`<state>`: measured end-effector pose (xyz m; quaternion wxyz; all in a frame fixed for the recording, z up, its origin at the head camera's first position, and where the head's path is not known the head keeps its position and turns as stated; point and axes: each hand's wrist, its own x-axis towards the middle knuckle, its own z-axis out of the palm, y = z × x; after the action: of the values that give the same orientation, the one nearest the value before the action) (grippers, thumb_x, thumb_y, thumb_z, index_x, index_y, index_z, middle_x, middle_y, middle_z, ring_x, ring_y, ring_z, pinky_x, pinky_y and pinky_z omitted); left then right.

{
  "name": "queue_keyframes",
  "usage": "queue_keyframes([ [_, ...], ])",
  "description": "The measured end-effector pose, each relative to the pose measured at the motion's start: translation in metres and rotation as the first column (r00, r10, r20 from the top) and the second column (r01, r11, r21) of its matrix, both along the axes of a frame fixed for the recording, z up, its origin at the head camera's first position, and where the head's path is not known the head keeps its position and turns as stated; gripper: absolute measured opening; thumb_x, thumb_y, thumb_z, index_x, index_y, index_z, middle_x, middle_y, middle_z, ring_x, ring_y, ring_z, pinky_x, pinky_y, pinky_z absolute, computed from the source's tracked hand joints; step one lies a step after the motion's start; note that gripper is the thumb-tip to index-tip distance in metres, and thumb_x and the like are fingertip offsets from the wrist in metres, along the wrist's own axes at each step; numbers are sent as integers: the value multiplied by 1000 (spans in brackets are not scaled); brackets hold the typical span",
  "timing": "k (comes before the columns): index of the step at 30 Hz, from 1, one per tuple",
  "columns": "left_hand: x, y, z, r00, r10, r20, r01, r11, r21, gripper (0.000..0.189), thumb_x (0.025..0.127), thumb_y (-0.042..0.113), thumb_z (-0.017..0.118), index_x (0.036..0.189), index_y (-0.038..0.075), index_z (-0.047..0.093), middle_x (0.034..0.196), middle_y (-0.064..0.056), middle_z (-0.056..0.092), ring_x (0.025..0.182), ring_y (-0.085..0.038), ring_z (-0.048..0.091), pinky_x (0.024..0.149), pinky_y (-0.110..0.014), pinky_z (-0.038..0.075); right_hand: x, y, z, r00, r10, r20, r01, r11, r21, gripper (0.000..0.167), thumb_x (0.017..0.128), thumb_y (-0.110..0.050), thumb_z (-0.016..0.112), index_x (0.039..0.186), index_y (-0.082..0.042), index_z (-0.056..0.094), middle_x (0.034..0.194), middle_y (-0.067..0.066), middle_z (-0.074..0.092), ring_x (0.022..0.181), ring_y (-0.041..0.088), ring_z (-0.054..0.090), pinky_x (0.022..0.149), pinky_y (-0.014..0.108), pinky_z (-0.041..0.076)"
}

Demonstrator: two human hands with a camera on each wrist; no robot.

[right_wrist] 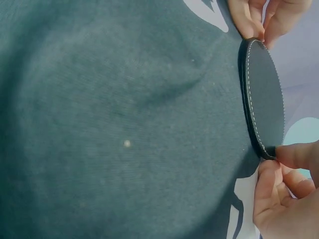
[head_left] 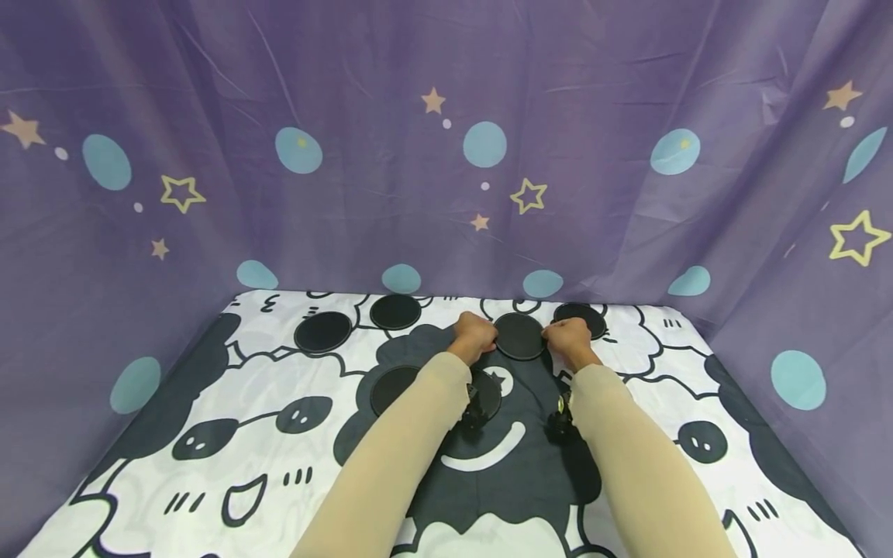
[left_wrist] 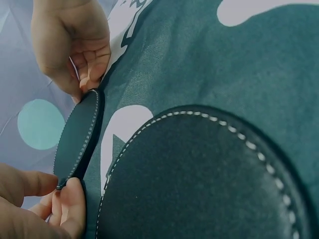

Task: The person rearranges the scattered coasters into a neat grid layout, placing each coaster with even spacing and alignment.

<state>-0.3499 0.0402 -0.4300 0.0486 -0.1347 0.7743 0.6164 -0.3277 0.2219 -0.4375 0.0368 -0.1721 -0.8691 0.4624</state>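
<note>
Both hands pinch a round black coaster [head_left: 519, 336] with pale stitching round its rim, one at each side. In the head view my left hand [head_left: 476, 337] has its left edge and my right hand [head_left: 568, 341] its right edge. The left wrist view shows the coaster [left_wrist: 77, 137] tilted, thumb and fingers of the left hand [left_wrist: 40, 201] at its near end. From the right wrist, the right hand [right_wrist: 289, 186] grips the lower end of the coaster [right_wrist: 265, 94], close over the dark cloth. Another stitched coaster [left_wrist: 199, 174] lies nearest the left wrist camera.
More black coasters lie about: two at the back left, a coaster [head_left: 323, 332] and another coaster [head_left: 395, 311]; a coaster [head_left: 586, 316] behind my right hand; a coaster [head_left: 392, 386] by my left forearm. A sheep-patterned cloth [head_left: 265, 387] covers the surface; purple curtains [head_left: 391, 194] enclose it.
</note>
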Motion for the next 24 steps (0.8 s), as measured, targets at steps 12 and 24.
queue_keyframes([
  [12, 9, -9, -1, 998, -17, -56, 19, 999, 47, 12, 86, -6, 72, 97, -2, 74, 95, -11, 66, 51, -6, 56, 48, -15, 54, 6, 7, -6, 994, 51, -97, -79, 947, -312, 19, 94, 0, 65, 108, 10, 71, 74, -1, 65, 64, 7, 59, 58, 19, 53],
  [24, 20, -20, -1, 988, -73, -134, 91, 987, 131, 15, 88, -5, 72, 103, -3, 74, 89, -6, 68, 61, -9, 62, 61, -21, 61, 20, 10, 0, 987, 79, -140, -135, 878, -458, 26, 99, -2, 64, 121, 13, 65, 84, -2, 66, 73, 8, 61, 70, 22, 59],
])
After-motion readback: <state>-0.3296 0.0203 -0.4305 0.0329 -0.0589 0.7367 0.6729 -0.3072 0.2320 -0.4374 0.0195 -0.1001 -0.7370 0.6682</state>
